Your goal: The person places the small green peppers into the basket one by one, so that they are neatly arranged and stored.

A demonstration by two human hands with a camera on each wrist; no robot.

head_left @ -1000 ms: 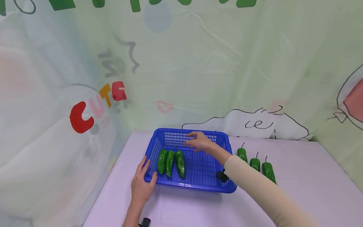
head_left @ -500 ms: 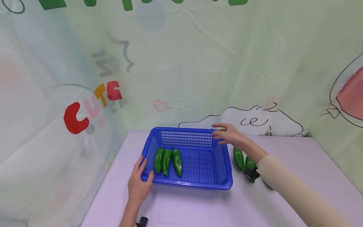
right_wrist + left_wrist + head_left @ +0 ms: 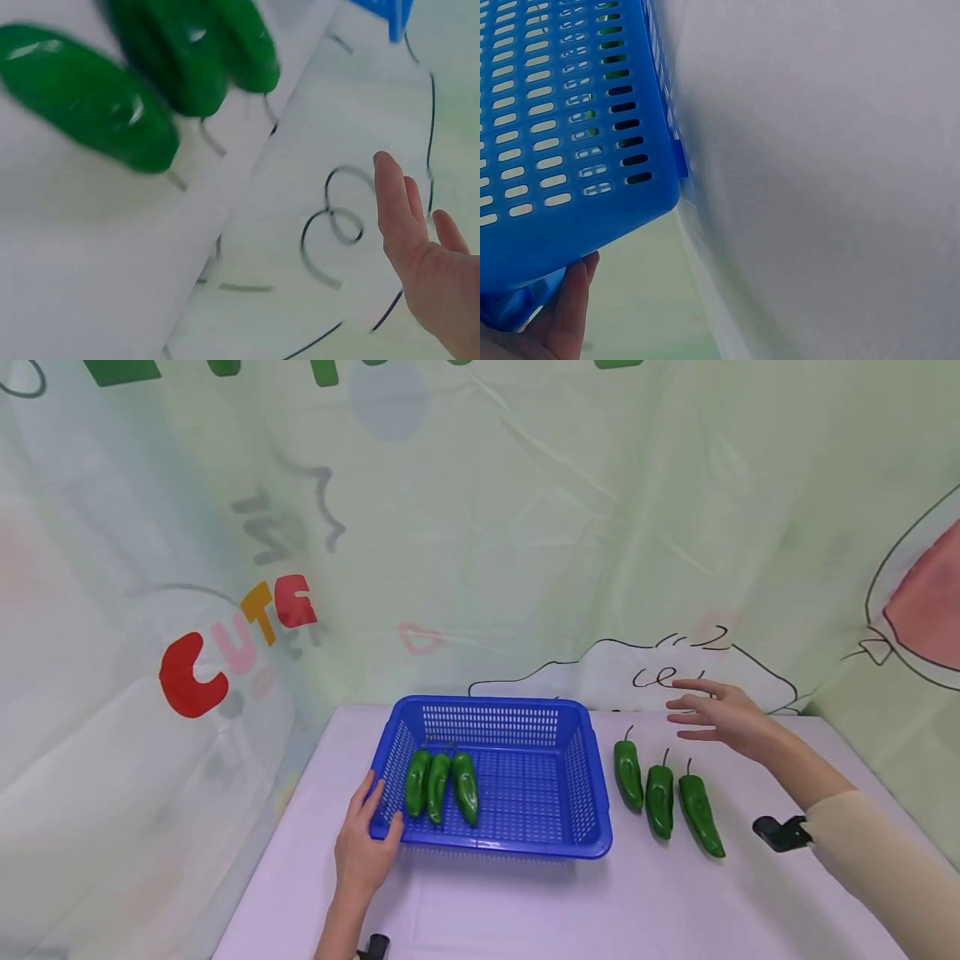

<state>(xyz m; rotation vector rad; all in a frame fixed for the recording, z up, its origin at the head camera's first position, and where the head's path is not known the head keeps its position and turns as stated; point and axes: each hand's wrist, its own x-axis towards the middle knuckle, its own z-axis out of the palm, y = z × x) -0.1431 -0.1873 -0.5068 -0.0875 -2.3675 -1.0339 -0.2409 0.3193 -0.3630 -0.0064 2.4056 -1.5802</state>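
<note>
A blue plastic basket [image 3: 517,847] with slotted walls stands on the table, with green peppers [image 3: 466,789] side by side in its left part. My left hand [image 3: 365,852] grips the basket's near left corner, thumb on the front rim and fingers along the left side. The left wrist view shows the fingers at the rim of the basket [image 3: 570,217]. To the basket's right, three more green peppers [image 3: 660,802] lie in a row, stems pointing away. My right hand [image 3: 723,720] hovers beyond and right of them, fingers spread, holding nothing; in the right wrist view this hand [image 3: 427,262] is apart from the peppers [image 3: 97,105].
A pale cloth covers the table [image 3: 510,910]. Printed curtains [image 3: 480,552] hang close behind its far edge and along its left side. Dark wrist mounts [image 3: 782,833] stick out from both forearms.
My right hand has moved right, from over the basket to past the loose peppers, uncovering them. My left hand stays on the basket corner. The camera view shifts slightly.
</note>
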